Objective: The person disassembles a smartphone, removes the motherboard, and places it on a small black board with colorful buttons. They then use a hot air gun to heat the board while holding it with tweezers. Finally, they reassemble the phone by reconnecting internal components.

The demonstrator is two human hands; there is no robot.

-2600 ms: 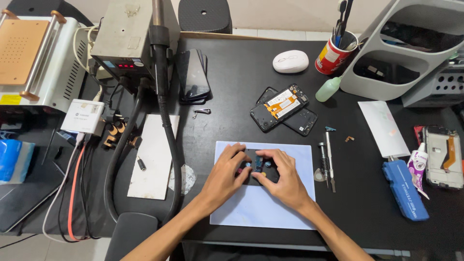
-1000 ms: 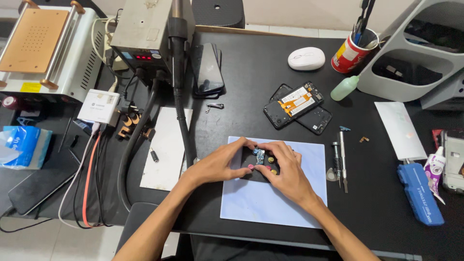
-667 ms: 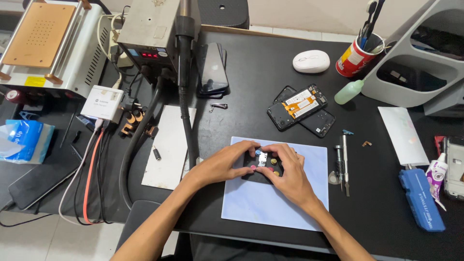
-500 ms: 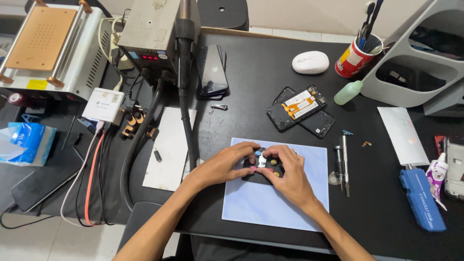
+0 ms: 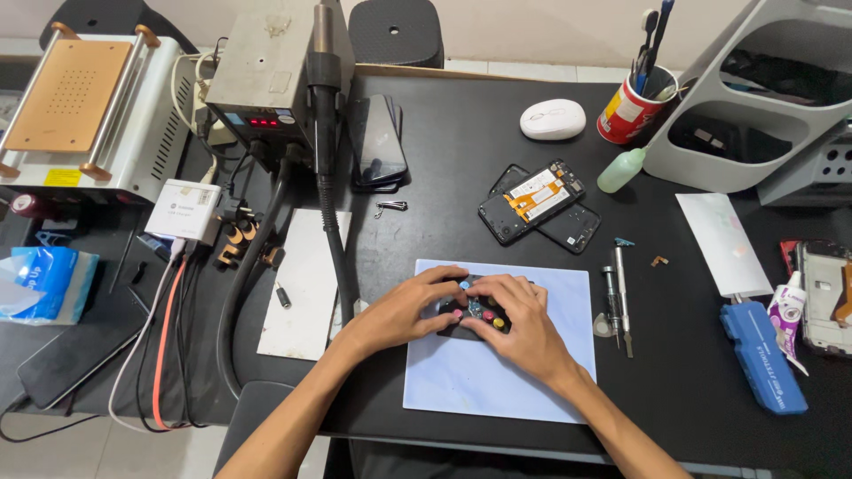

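Left hand [image 5: 410,308] and right hand [image 5: 522,321] pinching small dark gadget [image 5: 473,312] on blue mat [image 5: 497,372]; screwdrivers [image 5: 619,293] beside; opened phone [image 5: 531,200] well behind on table [image 5: 461,142].

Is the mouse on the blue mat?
No: the mouse sits on the bare desk far behind the blue mat, near the red cup.

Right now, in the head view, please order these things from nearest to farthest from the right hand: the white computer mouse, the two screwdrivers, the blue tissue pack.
Measured from the right hand:
1. Screwdrivers: just to its right, beside the light blue mat.
2. White computer mouse: at the far edge of the table, straight ahead.
3. Blue tissue pack: far left, beyond the cables.
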